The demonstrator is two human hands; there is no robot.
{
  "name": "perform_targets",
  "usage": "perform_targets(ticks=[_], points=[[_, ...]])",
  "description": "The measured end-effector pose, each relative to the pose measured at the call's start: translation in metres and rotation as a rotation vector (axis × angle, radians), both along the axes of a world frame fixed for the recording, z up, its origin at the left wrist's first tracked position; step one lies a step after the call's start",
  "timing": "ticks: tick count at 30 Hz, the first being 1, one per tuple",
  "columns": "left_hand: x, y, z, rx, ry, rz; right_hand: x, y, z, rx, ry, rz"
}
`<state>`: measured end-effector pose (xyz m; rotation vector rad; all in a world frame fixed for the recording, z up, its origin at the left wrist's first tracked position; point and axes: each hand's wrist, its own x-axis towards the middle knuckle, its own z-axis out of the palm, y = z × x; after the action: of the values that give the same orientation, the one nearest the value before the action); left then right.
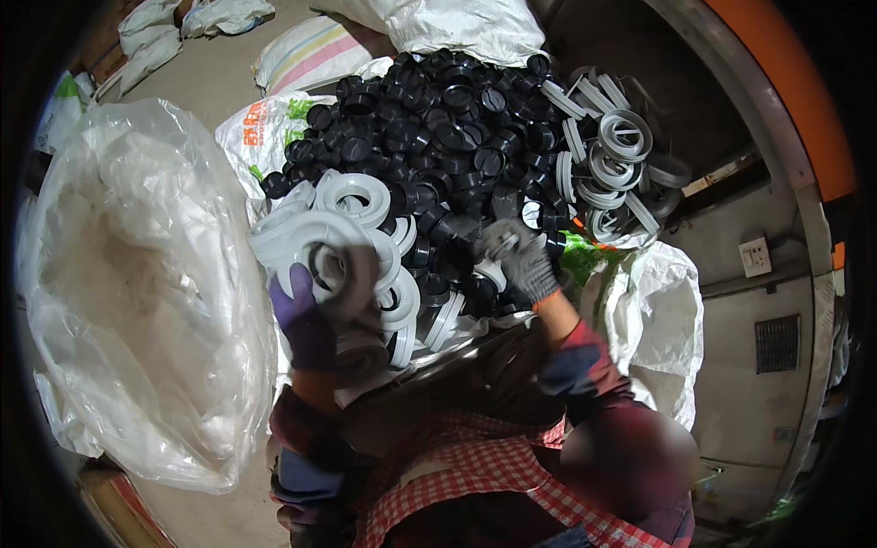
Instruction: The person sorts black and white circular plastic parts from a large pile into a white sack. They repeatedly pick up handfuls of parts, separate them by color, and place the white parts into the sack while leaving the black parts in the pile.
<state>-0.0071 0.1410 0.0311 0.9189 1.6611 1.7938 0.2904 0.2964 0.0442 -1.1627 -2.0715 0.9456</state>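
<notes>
My left hand [301,322], in a purple glove, grips the edge of a large light grey plastic ring [291,250]. Just right of that ring is a blurred, darker curved part [360,288], too smeared to make out. More grey flanged rings [399,301] lie stacked beneath and beside it. My right hand [521,257] wears a grey knit glove with an orange cuff. Its fingers are curled over the near side of a heap of black threaded plastic caps [445,137]. Motion blur hides whether anything is between those fingers.
A large clear plastic bag [157,301] gapes open at the left. Grey threaded rings [620,137] are piled to the right of the black heap. White woven sacks [466,27] lie behind, and another white sack [675,294] is at the right, beside a panel with a socket [755,257].
</notes>
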Motion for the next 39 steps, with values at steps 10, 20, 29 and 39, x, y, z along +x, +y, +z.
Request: perform_targets(ticks=[10,20,29,39], points=[[0.003,0.020,-0.029,-0.116,-0.174,-0.024,0.191,0.057,-0.136,-0.297,-1.160,-0.224],[0.063,0.006,0.028,-0.010,0.194,-0.208,0.045,0.009,0.059,0.337,-0.144,-0.610],[0.068,-0.015,0.017,0.120,0.265,-0.316,-0.073,-0.111,0.055,-0.913,0.845,-0.007],[0.054,-0.011,0.017,0.072,-0.044,-0.207,-0.103,-0.138,0.050,-0.734,0.980,-0.015]])
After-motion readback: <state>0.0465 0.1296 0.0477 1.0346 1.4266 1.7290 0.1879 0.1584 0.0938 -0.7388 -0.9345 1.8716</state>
